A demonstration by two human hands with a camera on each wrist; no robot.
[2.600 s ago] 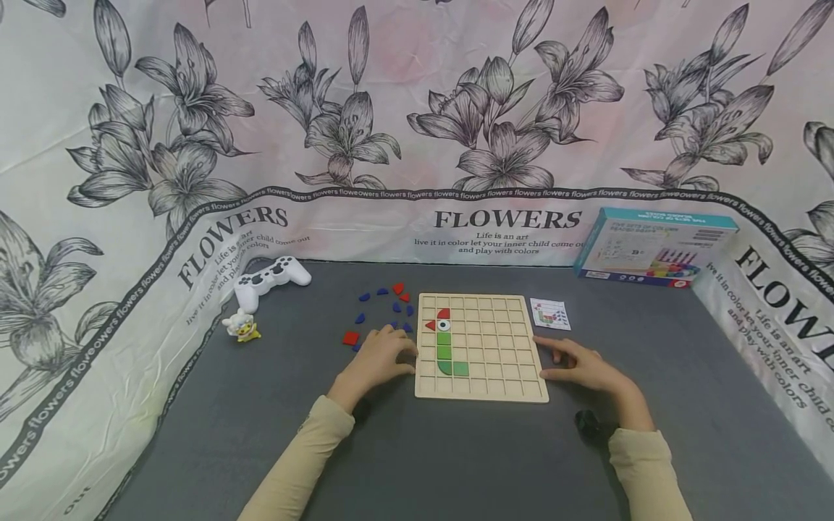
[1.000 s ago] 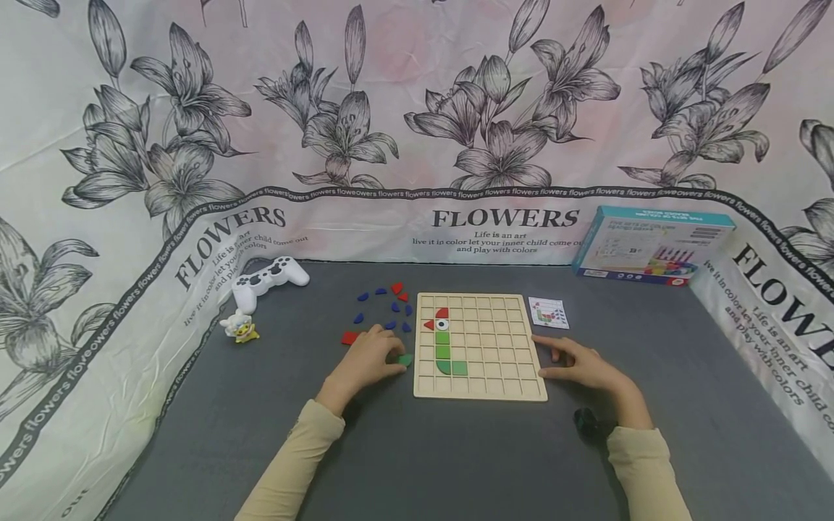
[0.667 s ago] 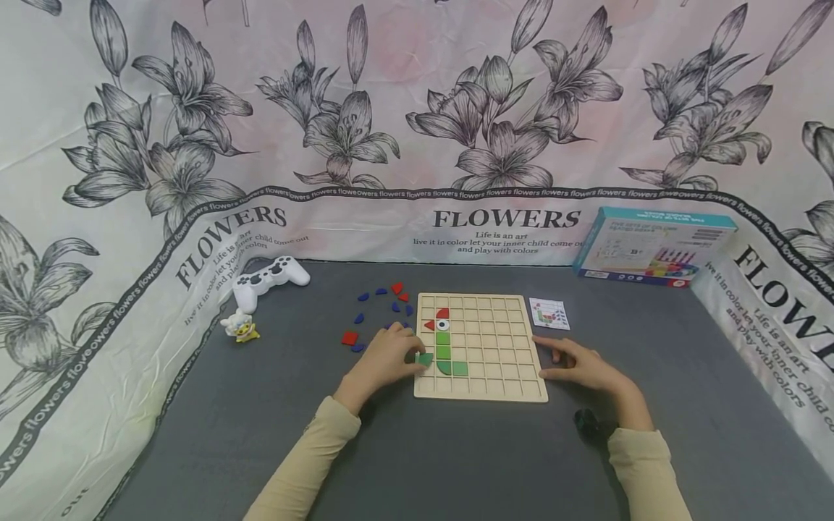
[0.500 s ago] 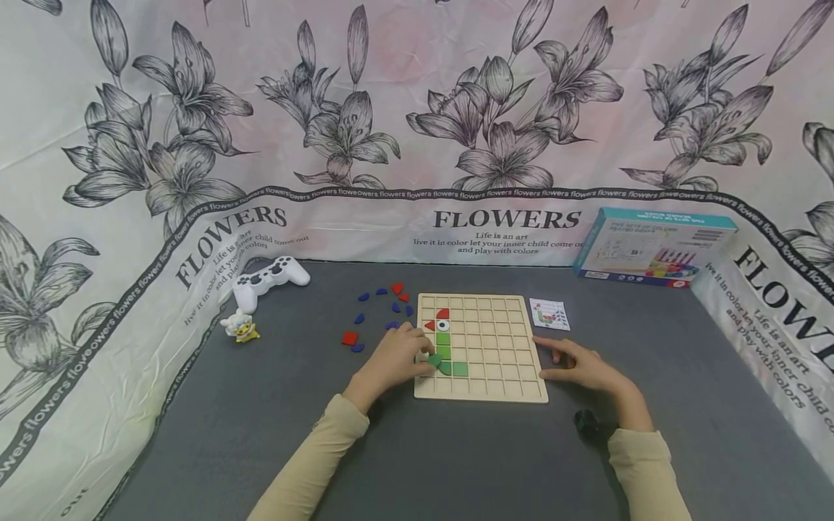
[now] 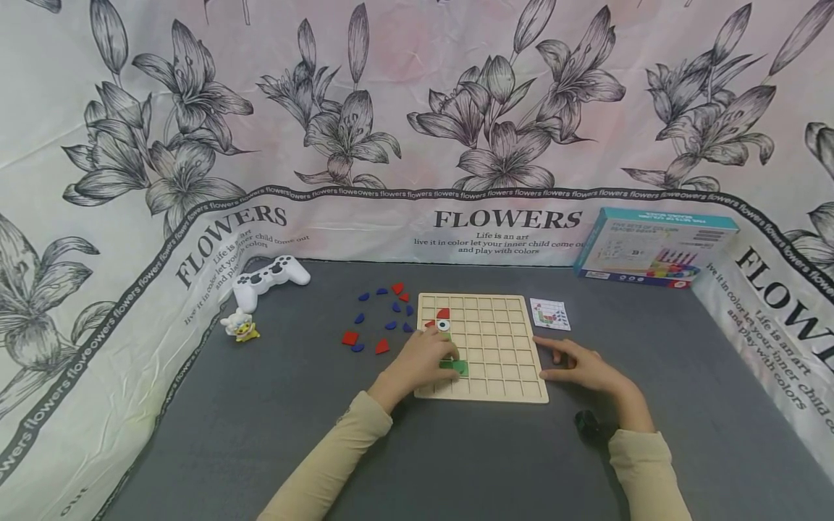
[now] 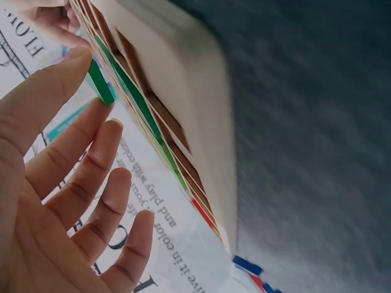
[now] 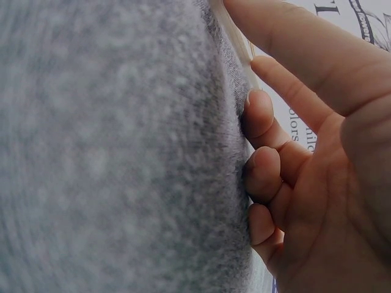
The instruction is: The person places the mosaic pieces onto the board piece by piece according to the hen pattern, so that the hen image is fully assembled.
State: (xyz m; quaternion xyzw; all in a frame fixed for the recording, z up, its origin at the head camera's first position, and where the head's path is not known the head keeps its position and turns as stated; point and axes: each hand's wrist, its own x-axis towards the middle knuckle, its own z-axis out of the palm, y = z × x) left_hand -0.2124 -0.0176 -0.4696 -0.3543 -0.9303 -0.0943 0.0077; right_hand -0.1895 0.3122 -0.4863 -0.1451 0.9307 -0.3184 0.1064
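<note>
One flat green tile (image 6: 99,83) pinched, left hand (image 5: 423,359), gridded wooden board (image 5: 502,347)

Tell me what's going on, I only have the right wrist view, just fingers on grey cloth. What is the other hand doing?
Observer: In the left wrist view, the left hand pinches a green piece between thumb and fingertip, above the wooden grid board.
Operator: Is anything already on that board?
Observer: Yes. The head view shows a red piece, a white eye piece and green pieces in its left columns.
Operator: And where is my right hand relative to the board?
Observer: By its right edge, the right hand rests on the grey table, a fingertip at the board's side.
</note>
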